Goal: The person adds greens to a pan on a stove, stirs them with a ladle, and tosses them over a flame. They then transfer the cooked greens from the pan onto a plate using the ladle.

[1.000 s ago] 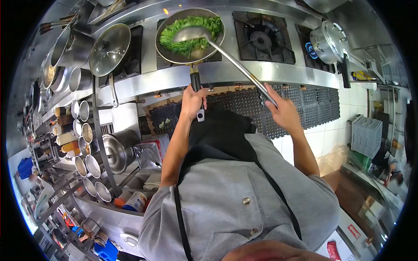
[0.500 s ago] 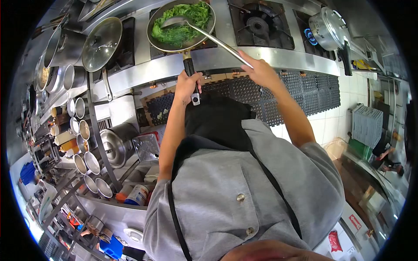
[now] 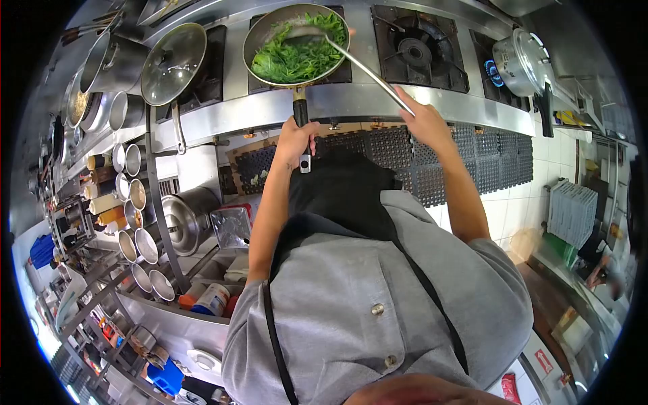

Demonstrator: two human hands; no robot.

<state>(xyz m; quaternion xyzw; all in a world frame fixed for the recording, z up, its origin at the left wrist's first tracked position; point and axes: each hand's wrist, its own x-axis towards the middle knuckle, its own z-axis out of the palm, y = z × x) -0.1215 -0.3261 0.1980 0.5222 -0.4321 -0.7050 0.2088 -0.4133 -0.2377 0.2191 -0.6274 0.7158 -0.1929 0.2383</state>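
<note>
My left hand [image 3: 295, 143] is wrapped round the black handle [image 3: 300, 111] of a frying pan [image 3: 251, 50] over the stove. Leafy greens [image 3: 293, 61] are heaped in the pan. My right hand [image 3: 426, 125] grips the end of a long metal spoon [image 3: 371, 73]. The spoon's bowl rests among the greens near the top of the pan, partly blurred.
A glass-lidded pan [image 3: 173, 64] sits left of the frying pan. To the right are a bare burner [image 3: 414, 50] and a metal pressure cooker [image 3: 523, 64] beside a blue flame. Pots and metal cups [image 3: 146, 245] crowd the left side. Another person [image 3: 601, 270] is at the far right.
The spoon's bowl has moved right across the greens, and the greens have shifted. In view, the pan, stove and both hands sit slightly further right and lower.
</note>
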